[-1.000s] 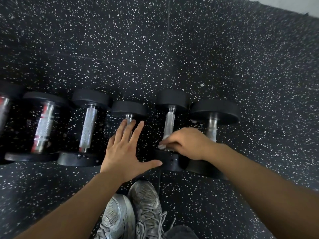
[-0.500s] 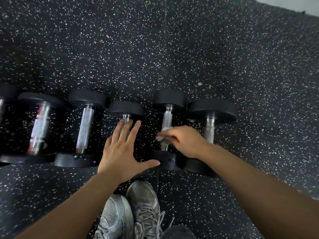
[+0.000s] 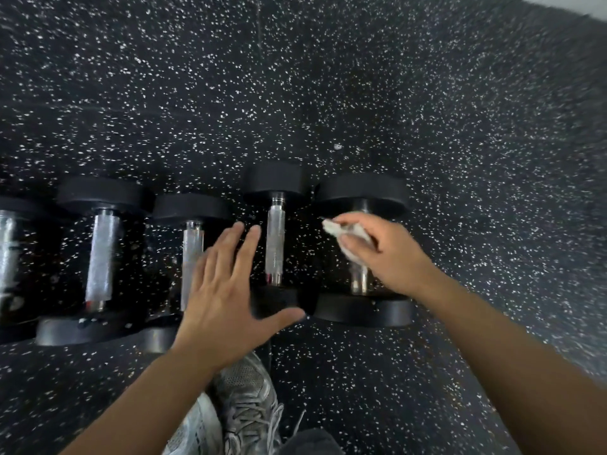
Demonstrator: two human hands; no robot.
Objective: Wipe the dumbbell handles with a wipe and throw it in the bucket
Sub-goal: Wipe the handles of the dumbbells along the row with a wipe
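Nearest you at six o'clock sit your grey shoes [image 3: 243, 405], then your left hand [image 3: 226, 290] spread flat and empty, and at two o'clock your right hand [image 3: 391, 254] pinches the white wipe [image 3: 348, 236] over the rightmost dumbbell's handle [image 3: 359, 280].

The right hand [image 3: 391, 254] covers the middle of the rightmost dumbbell's handle [image 3: 359, 284], and most of the wipe [image 3: 348, 236] is bunched out of sight under its fingers [image 3: 356, 221]. The left hand [image 3: 223, 290] hides the lower part of the third dumbbell's handle [image 3: 191, 244]. The leftmost dumbbell [image 3: 8, 257] is cut off by the picture's left edge and blurred. The shoes [image 3: 243, 408] run off the bottom edge.
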